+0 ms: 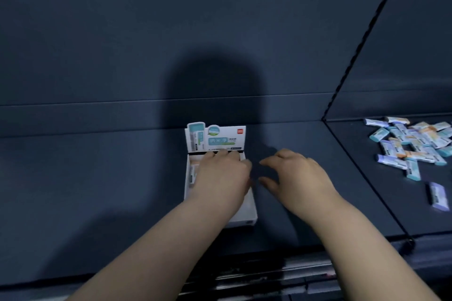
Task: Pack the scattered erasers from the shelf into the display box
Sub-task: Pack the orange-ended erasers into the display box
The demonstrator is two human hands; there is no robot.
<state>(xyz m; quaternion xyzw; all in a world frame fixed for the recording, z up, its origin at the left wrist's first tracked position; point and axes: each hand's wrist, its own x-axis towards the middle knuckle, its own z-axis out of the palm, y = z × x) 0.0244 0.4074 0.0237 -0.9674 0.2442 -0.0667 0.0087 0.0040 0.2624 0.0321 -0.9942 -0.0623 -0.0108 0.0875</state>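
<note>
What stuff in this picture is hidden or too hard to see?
- Head view: the left hand covers most of the display box, hiding its contents.
- Head view: its fingertips point away, so whether it holds an eraser cannot be told.
- Head view: the eraser pile is cut off by the right edge.
- Head view: the header card print is too small and blurred.

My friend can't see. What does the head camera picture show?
A person's left hand reaches into a white display box on a dark shelf, while the right hand is beside it, fingers spread. A pile of scattered erasers lies far right.
</note>
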